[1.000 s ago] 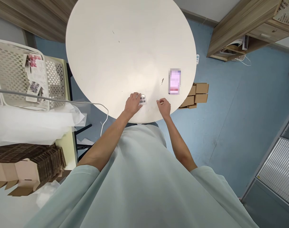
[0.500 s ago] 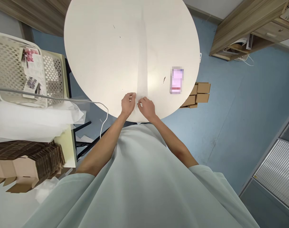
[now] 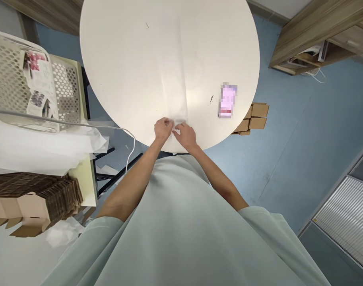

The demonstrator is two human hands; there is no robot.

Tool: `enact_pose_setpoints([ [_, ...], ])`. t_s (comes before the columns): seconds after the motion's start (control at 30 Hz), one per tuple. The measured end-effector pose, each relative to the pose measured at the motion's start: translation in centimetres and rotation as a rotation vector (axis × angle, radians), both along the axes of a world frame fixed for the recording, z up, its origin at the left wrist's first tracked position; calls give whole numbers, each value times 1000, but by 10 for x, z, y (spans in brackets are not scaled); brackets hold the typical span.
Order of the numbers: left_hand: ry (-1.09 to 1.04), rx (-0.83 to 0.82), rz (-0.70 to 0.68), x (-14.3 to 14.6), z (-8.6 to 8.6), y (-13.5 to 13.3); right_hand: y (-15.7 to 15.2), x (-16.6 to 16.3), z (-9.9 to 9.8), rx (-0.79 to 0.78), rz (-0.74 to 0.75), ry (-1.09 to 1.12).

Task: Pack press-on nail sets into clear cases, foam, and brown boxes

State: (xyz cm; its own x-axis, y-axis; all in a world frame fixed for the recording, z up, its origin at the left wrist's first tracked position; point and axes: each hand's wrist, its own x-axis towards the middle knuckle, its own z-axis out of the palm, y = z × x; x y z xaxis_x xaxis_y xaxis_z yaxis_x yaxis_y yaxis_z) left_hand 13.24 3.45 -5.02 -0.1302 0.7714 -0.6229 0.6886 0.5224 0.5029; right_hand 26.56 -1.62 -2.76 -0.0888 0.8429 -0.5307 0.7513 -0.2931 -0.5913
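Note:
A thin, translucent white sheet (image 3: pixel 174 79) lies in a long strip across the round white table (image 3: pixel 124 59), reaching from its near edge toward the far side. My left hand (image 3: pixel 162 129) and my right hand (image 3: pixel 186 136) are close together at the near end of the strip. Their fingers are curled and pinched on the sheet's edge. The small clear pack with dark dots seen earlier is hidden, and I cannot tell whether it is under the sheet or under my hands.
A pink-screened phone (image 3: pixel 227 101) lies on the table's right side beside a small dark speck (image 3: pixel 211 99). On a side table at left are a perforated basket (image 3: pixel 8 79) with cards, white wrapping, and flat cardboard boxes (image 3: pixel 35 194). Small boxes (image 3: pixel 253 117) sit on the blue floor.
My right hand moved left to meet my left hand. The small dotted pack went out of sight, and the translucent strip now stretches across the table from my fingers.

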Motion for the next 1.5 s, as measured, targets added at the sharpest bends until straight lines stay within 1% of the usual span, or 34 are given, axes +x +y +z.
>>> enact_pose_setpoints([
  [0.17, 40, -25, -31, 2, 2, 1, -2, 18, -3, 26, -290, -27],
  [0.27, 71, -38, -39, 5, 5, 0, -2, 21, -10, -4, -388, -28],
  [0.43, 125, -33, -58, 9, 10, -1, 0, 15, -22, -40, -434, -3],
  [0.53, 157, -29, -64, 9, 12, -1, 1, 11, -25, -46, -469, 25],
  [0.63, 182, -33, -59, 7, 9, -1, 3, 11, -22, -85, -502, 45],
  [0.73, 187, -36, -62, 3, 6, -5, 5, 13, -16, -128, -505, 69],
  [0.8, 182, 48, -84, 1, 6, -9, 6, 14, -13, -143, -490, 75],
  [0.87, 125, 206, -176, -1, 8, -14, 6, 15, -12, -146, -471, 73],
  [0.93, 15, 332, -347, -2, 13, -19, 6, 16, -13, -144, -448, 67],
  [0.97, -43, 356, -444, -2, 16, -21, 6, 17, -14, -142, -439, 66],
  [1.03, -133, 341, -610, -3, 20, -25, 7, 20, -17, -142, -433, 75],
  [1.1, -180, 303, -707, -4, 24, -26, 9, 25, -18, -151, -447, 99],
  [1.27, -197, 245, -810, -7, 26, -25, 16, 39, -18, -171, -482, 129],
  [1.37, -178, 222, -868, -8, 25, -24, 20, 43, -18, -163, -471, 113],
  [1.43, -160, 214, -861, -9, 24, -23, 22, 44, -19, -164, -446, 120],
  [1.5, -150, 209, -822, -10, 22, -23, 22, 46, -19, -160, -415, 137],
])
